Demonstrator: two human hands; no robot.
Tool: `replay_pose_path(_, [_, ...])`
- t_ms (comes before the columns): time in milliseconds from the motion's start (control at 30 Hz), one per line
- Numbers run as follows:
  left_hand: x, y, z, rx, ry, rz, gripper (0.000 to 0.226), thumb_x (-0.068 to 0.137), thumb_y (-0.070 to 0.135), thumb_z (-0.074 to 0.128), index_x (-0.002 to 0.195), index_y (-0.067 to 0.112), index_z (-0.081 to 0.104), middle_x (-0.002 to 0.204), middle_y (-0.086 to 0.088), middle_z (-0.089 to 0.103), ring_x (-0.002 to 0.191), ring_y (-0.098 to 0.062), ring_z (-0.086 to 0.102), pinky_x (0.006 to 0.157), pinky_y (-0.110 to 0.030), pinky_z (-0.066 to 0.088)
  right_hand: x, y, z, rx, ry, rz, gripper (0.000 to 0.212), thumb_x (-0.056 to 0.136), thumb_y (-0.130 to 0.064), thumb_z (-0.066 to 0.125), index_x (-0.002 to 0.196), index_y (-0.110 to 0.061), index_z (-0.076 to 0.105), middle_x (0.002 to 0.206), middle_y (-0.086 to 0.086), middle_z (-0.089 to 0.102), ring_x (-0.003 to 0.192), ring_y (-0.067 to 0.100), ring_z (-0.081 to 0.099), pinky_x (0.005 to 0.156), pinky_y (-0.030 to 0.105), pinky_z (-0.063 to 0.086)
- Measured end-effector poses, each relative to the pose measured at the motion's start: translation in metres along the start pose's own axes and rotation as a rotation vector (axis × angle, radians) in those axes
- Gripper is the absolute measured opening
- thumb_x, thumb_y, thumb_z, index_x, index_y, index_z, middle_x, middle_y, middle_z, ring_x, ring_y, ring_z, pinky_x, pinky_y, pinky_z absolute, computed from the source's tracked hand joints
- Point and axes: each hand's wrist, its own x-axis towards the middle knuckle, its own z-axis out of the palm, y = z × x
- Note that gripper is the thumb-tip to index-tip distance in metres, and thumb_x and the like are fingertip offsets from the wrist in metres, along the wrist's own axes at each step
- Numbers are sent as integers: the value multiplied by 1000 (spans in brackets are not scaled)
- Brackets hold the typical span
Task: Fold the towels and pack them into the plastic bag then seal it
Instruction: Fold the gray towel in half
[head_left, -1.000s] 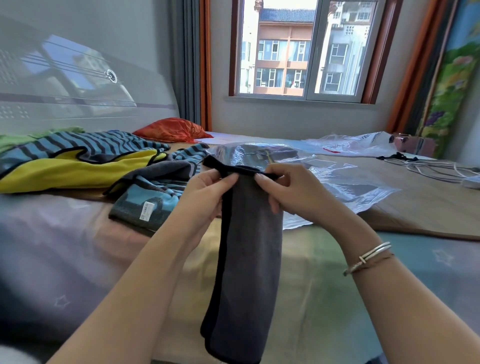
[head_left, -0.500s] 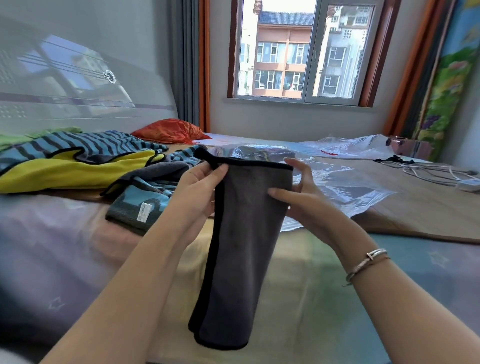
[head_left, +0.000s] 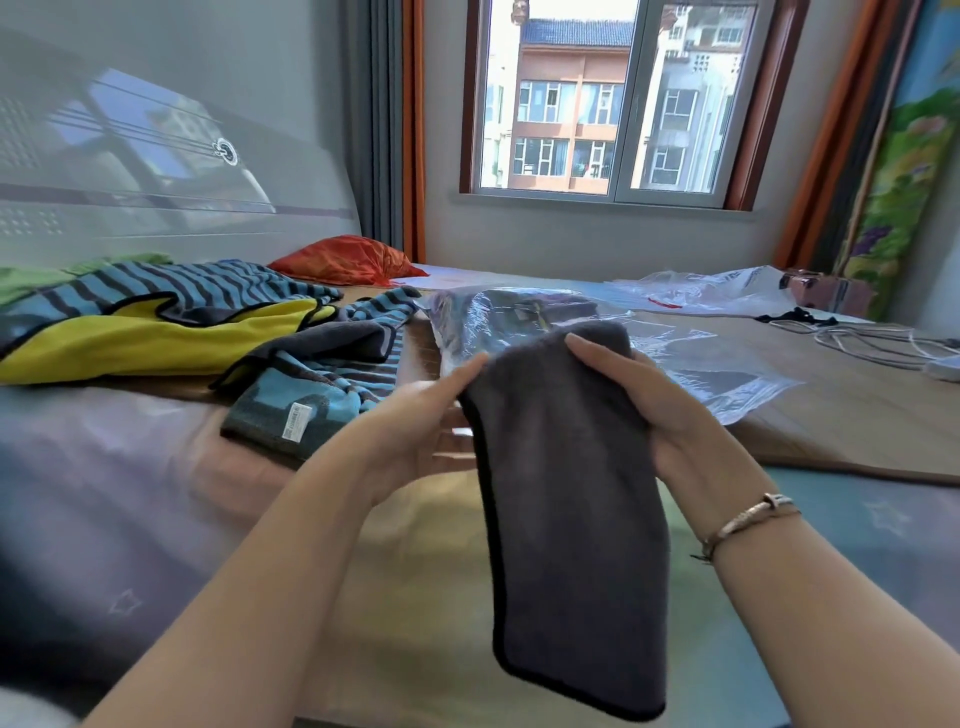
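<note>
Above the near edge of the bed, both hands, the left hand and right hand, pinch the top fold of the grey towel, so folding is under way; next, I judge, it needs halving and sliding into the plastic bag beyond.

Bed carries striped towels, plastic bag
</note>
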Motion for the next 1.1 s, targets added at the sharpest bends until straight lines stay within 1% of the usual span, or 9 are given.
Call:
replay_pose_path(167, [-5, -3, 0, -28, -100, 29, 28, 88, 41, 63, 100, 16, 66, 93, -6, 73, 78, -17, 68, 77, -29, 59, 6, -3, -7, 35, 92, 80, 14, 86, -19, 68, 92, -7, 67, 81, 11, 72, 68, 20, 70, 59, 28, 58])
replay_pose_path(267, [-3, -5, -1, -74, 40, 106, 42, 84, 9, 71, 121, 11, 51, 111, -12, 71, 86, -20, 69, 78, -32, 58, 8, -6, -11, 39, 107, 130, 11, 89, -18, 64, 90, -7, 67, 79, 9, 72, 67, 18, 69, 62, 27, 59])
replay_pose_path(400, [-2, -1, -3, -130, 243, 295, 41, 83, -2, 69, 112, 17, 49, 100, -11, 65, 82, -19, 67, 71, -32, 56, 2, -9, -13, -113, -25, 191, 10, 89, -18, 61, 95, -13, 67, 78, 3, 70, 64, 12, 66, 58, 26, 56])
replay_pose_path(500, [-2, 1, -3, -170, 293, 414, 31, 83, -1, 69, 99, 21, 55, 89, -8, 67, 79, -21, 66, 70, -34, 55, -3, -8, -16, -274, -147, 285, 27, 77, -25, 69, 103, -21, 67, 87, 0, 66, 75, 15, 62, 82, 42, 54])
replay_pose_path(600, [1, 1, -3, -194, 333, 480, 26, 85, -1, 67, 89, 23, 58, 84, -6, 69, 80, -25, 65, 78, -42, 54, -6, -9, -14, -332, -150, 342, 18, 74, -23, 69, 91, -17, 65, 85, 3, 64, 85, 21, 60, 102, 52, 41])
replay_pose_path(667, [3, 0, -2, -190, 359, 509, 27, 87, -2, 64, 88, 25, 57, 85, -7, 68, 81, -25, 64, 81, -45, 52, -4, -9, -13, -286, -118, 303, 21, 73, -16, 70, 92, -16, 62, 91, 5, 64, 85, 21, 62, 98, 52, 43])
replay_pose_path(833, [4, 5, -2, -225, 378, 555, 25, 91, -1, 60, 92, 24, 56, 77, 0, 69, 75, -19, 65, 69, -35, 54, -5, -11, -5, -193, -8, 76, 70, 81, 10, 63, 131, -28, 32, 96, 7, 69, 79, 18, 68, 73, 40, 54])
replay_pose_path(967, [1, 8, -1, -267, 342, 573, 20, 93, 0, 57, 93, 18, 66, 83, -6, 69, 75, -17, 64, 66, -29, 55, -11, -8, 5, -511, -139, 51, 83, 78, 13, 68, 134, -38, 36, 113, 9, 64, 101, 19, 65, 79, 36, 57])
replay_pose_path(1100, [-1, 7, -4, -129, 377, 535, 22, 94, 6, 58, 87, 19, 75, 88, -7, 72, 80, -16, 64, 69, -28, 51, -7, -3, 9, -650, -8, -82, 68, 76, 9, 70, 124, -35, 50, 107, 14, 64, 96, 27, 64, 81, 34, 56])
